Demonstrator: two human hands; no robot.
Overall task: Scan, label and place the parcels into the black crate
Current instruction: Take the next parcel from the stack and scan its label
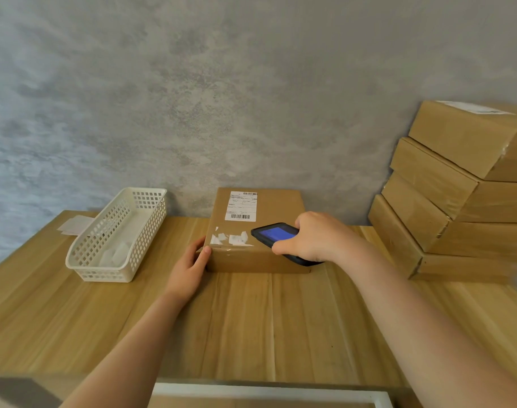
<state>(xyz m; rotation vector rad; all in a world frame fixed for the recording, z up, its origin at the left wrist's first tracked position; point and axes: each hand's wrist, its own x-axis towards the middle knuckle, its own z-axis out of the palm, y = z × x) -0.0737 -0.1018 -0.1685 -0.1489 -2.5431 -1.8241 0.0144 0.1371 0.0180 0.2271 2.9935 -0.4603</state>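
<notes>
A brown cardboard parcel (pixel 269 213) lies flat on the wooden table (pixel 251 319) against the wall, with a white barcode label (pixel 241 206) on its top. My left hand (pixel 192 265) holds the parcel's near left corner, thumb on the top edge. My right hand (pixel 319 235) grips a black handheld scanner (pixel 276 234) with a lit blue screen, held over the parcel's right side and aimed toward the label. No black crate is in view.
A white perforated basket (pixel 89 260) with loose white labels inside stands at the left, and white paper slips (pixel 74 225) lie behind it. Several brown parcels (pixel 457 201) are stacked at the right. A white frame edge (pixel 266 391) shows below the table's front.
</notes>
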